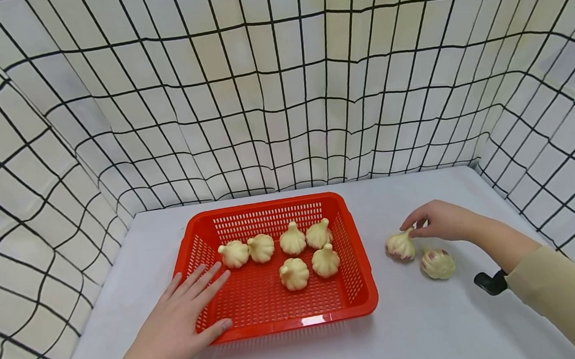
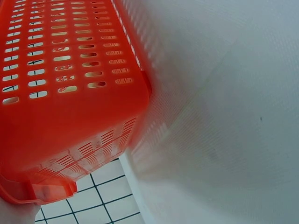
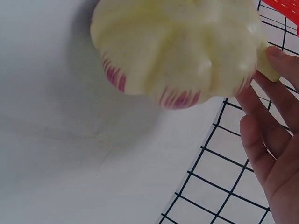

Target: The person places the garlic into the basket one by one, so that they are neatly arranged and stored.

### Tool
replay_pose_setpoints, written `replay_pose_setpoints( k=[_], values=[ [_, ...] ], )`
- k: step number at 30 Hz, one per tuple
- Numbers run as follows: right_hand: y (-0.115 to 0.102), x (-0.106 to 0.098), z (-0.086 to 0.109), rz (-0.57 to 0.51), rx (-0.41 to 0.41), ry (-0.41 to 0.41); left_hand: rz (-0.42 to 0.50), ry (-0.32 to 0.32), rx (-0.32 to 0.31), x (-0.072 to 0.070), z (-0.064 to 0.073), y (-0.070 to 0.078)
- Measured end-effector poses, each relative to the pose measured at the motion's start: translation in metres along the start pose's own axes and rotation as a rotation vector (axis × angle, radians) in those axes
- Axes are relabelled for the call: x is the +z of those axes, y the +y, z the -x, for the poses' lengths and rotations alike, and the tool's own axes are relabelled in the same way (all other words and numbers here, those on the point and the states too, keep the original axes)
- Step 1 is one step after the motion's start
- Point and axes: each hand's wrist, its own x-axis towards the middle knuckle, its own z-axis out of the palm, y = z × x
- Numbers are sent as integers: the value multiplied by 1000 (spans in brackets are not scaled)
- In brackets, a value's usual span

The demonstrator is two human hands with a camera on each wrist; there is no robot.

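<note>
My right hand (image 1: pixel 440 221) pinches the stem of a garlic bulb (image 1: pixel 400 246) low over the white table, to the right of the red basket. Close by, nearer the wrist, lies another garlic bulb (image 1: pixel 438 264) with purplish streaks. A purple-streaked garlic bulb (image 3: pixel 177 51) looms large in the right wrist view, with the fingertips (image 3: pixel 275 52) at a stem beside it. The left hand (image 1: pixel 182 320) lies spread with straight fingers over the left rim of the red plastic basket (image 1: pixel 300 322). Several pale garlic bulbs (image 1: pixel 294 274) sit inside, mostly toward the back and right.
White cloth covers the table (image 1: pixel 403 329). Black grid netting (image 1: pixel 281 111) over white sheeting walls in the back and both sides. A small black object (image 1: pixel 490 284) is at the right sleeve (image 1: pixel 565 298). The basket's perforated side (image 2: pixel 70 112) fills the upper left of the left wrist view.
</note>
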Motion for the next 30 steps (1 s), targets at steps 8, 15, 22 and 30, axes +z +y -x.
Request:
replay_pose_setpoints(
  k=[8,15,22,30],
  values=[
    [-5,-2,-3,36,8,43,14,-18,-3,-3,0,3],
    [-18,-16,-6,54,-4,106,9,-14,-5,-4,1,3],
    [-38,-37,-8,71,7,178,9,-16,-3,-3,1,3],
    [-67,-57,-17,64,10,222,10,-11,1,-3,1,2]
  ],
)
